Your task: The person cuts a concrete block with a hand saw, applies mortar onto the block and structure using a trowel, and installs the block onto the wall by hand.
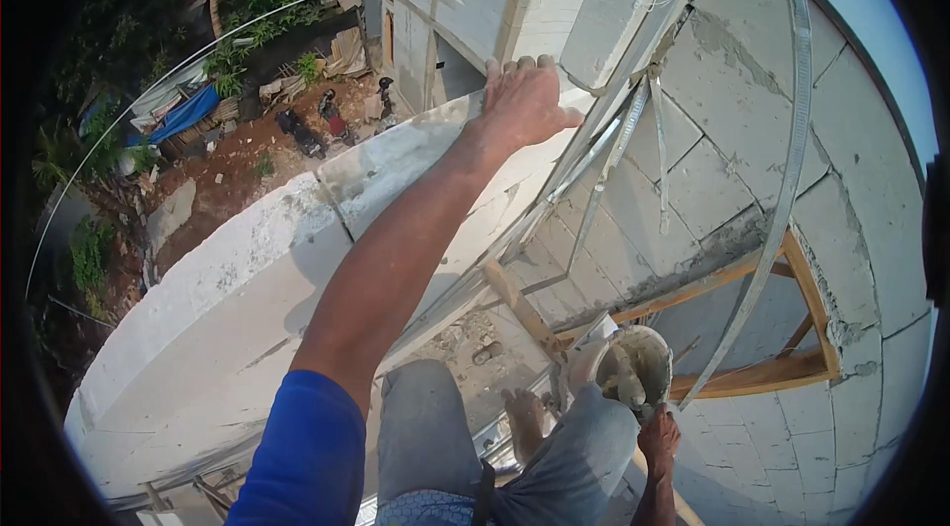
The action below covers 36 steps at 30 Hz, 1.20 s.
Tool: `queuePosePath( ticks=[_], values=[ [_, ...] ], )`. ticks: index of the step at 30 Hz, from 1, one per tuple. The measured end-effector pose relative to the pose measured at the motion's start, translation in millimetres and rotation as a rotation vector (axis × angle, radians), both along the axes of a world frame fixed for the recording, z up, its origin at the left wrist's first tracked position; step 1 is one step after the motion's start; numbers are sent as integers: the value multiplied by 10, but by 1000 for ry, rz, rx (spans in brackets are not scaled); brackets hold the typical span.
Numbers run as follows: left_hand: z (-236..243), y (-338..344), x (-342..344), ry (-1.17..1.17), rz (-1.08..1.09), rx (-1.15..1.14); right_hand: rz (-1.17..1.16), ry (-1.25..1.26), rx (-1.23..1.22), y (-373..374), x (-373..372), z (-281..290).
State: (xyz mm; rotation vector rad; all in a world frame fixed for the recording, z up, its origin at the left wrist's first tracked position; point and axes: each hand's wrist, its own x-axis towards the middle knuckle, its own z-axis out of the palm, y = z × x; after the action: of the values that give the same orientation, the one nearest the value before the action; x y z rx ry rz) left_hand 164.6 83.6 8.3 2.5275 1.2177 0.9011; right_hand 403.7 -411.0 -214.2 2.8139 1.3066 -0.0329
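My left hand [524, 102] reaches far out and lies on the top of a white block wall [247, 279], its fingers curled over the far edge of the top block. Just beyond the hand stands another white block [612, 21]. My right hand [658, 437] is low at the right, closed at the rim of a bucket of grey mortar [633, 368]. It seems to grip the handle of a mortar-covered trowel [625, 378] that lies in the bucket. My grey-trousered legs and a bare foot [524, 417] show between the hands.
Long thin metal strips [792, 130] lean over the block wall at the right. A wooden frame [797, 368] lines an opening beside the bucket. A taut string [198, 53] arcs over the wall top. Far below lie red earth, parked motorbikes [307, 130] and a blue tarp [183, 115].
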Motion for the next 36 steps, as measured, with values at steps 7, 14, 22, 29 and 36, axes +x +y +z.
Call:
queuePosePath(
  ticks=[7, 14, 22, 29, 36],
  values=[
    [-387, -205, -382, 216, 147, 299, 272, 80, 1, -159, 342, -380],
    [-273, -253, -430, 127, 106, 168, 176, 27, -156, -326, 497, -537],
    [-365, -224, -379, 102, 108, 219, 105, -69, -201, -197, 345, -473],
    [-378, -194, -342, 96, 103, 315, 58, -267, -60, 2, -25, -320],
    [-205, -83, -299, 81, 47, -36, -23, 174, 401, -555, -783, -152]
  ],
)
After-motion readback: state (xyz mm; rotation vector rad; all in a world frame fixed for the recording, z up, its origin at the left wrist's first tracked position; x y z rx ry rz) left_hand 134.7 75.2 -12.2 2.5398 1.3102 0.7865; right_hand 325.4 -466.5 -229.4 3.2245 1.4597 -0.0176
